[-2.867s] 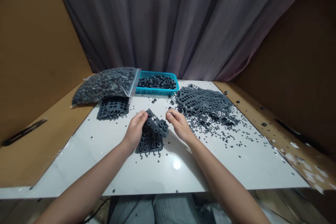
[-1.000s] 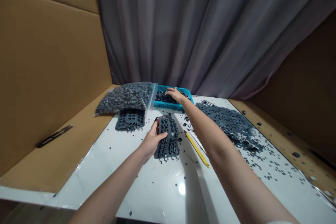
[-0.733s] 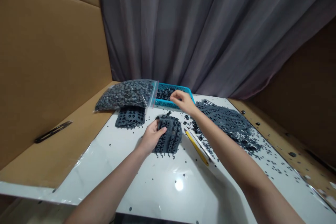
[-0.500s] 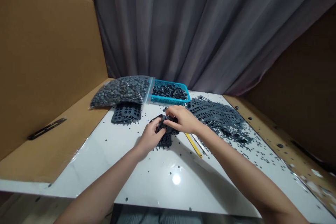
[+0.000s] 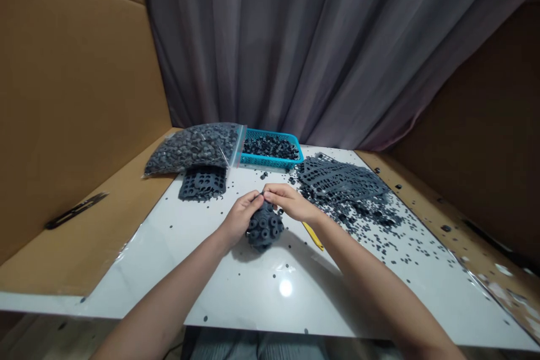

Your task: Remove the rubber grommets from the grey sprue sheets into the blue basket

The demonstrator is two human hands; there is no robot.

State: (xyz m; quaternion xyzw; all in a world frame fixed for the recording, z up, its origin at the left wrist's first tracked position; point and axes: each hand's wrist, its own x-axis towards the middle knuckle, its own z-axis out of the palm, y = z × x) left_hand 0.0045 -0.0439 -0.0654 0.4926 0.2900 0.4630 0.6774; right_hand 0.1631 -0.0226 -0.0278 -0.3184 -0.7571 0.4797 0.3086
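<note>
A dark grey rubber sheet (image 5: 265,227) with round raised rings hangs, curved, between my two hands above the white table. My left hand (image 5: 241,215) pinches its upper left edge between thumb and fingers. At the top edge, my right hand (image 5: 291,201) is closed on the same sheet, its fingertips close to those of my left hand. Whatever small piece may lie between the fingertips is too small to make out. A yellow tool (image 5: 313,236) lies on the table beside my right wrist.
A clear bag of grey pieces (image 5: 194,147) leans over stacked perforated sheets (image 5: 202,183). Behind are a blue basket (image 5: 302,158) of dark bits and a curtain. Holed sheets (image 5: 343,180) and scattered scraps lie right; a black cutter (image 5: 76,211) lies left on cardboard.
The dark sheet is lifted and turned, so its ringed face now shows below my hands. My right hand has moved slightly down, and both hands' fingertips have come together at its top edge.
</note>
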